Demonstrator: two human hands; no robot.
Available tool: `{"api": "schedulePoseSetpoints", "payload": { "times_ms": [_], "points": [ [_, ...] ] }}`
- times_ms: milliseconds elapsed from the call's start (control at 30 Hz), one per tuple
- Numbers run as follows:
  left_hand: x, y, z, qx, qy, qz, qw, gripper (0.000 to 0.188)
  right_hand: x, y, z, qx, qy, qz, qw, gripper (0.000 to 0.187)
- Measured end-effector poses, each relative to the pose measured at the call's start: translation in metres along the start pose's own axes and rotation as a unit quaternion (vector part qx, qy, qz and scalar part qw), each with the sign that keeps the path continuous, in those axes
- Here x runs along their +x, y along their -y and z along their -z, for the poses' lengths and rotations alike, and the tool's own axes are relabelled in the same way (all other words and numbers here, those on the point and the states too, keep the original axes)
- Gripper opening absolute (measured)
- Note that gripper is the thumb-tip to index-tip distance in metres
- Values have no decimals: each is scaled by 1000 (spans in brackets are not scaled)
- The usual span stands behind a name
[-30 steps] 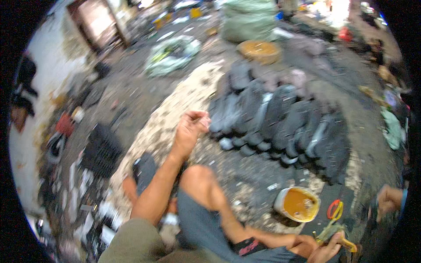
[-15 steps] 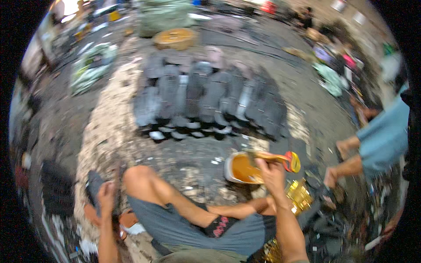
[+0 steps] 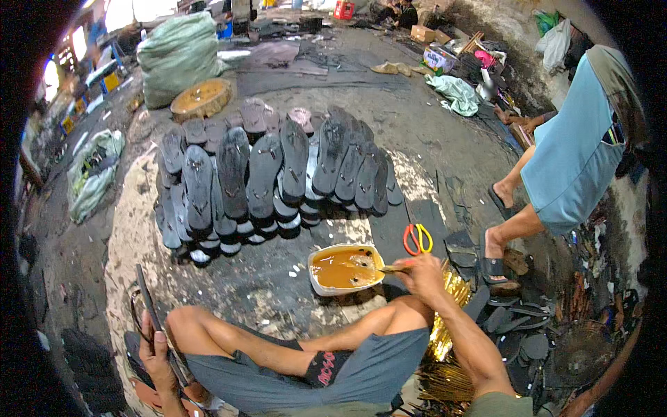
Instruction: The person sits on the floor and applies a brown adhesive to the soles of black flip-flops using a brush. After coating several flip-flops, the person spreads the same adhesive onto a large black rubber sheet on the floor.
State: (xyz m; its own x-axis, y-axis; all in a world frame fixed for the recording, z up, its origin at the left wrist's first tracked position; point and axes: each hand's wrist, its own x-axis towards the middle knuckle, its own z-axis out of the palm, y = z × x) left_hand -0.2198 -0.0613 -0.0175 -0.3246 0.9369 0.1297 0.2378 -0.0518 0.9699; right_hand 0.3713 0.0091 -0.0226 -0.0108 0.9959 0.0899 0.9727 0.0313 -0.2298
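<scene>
While most of the room is taken up by a dark, scuffed floor [image 3: 347,82], its upper right side is bounded by a stained wall [image 3: 501,19], along which bags and boxes are heaped. Part of the floor is covered by a pale, blotched patch [image 3: 127,278], and at its far side a bulging green sack [image 3: 179,62] is stood, with a round wooden block [image 3: 208,101] set just in front. At the right, a co-worker's teal shorts [image 3: 566,156] and sandalled feet are seen. Ahead of the wearer's folded legs [image 3: 250,347], dark sandals [image 3: 264,174] are ranged in overlapping rows. Near the right knee, shiny gold strips [image 3: 453,302] are bunched on the floor. Between the sandals and the legs, a white tub [image 3: 317,283] of amber liquid is placed. Beside the left knee, a dark flat piece [image 3: 150,304], seen edge-on with a thin loop at its side, is gripped upright and tilted by the left hand [image 3: 158,356], thumb against fingers. To the tub's right, scissors [image 3: 408,240] with red and yellow handles are laid. At the tub's right rim, a slim brush-like tool [image 3: 395,268] is held, its handle enclosed by the fingers of the right hand [image 3: 424,279].
</scene>
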Motion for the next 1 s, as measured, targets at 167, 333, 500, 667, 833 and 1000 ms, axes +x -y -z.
{"api": "schedulePoseSetpoints", "payload": {
  "times_ms": [167,333,500,667,833,1000],
  "points": [
    [19,-50,-84,-321,-99,260,905,49,16,38,45,437,-211,-157,860,23],
    [-24,-83,-200,-482,206,257,812,55,26,161,7,645,-149,4,749,20],
    [-23,-95,-208,-564,242,200,764,57,-13,244,18,519,-199,228,799,28],
    [-36,-96,-194,-414,328,156,835,62,24,212,62,518,-185,-14,835,30],
    [-42,-77,-180,-469,256,157,831,62,37,199,52,545,-245,-37,801,37],
    [-38,-71,-171,-560,306,138,757,56,27,193,48,554,-91,-185,806,30]
  ]
}}
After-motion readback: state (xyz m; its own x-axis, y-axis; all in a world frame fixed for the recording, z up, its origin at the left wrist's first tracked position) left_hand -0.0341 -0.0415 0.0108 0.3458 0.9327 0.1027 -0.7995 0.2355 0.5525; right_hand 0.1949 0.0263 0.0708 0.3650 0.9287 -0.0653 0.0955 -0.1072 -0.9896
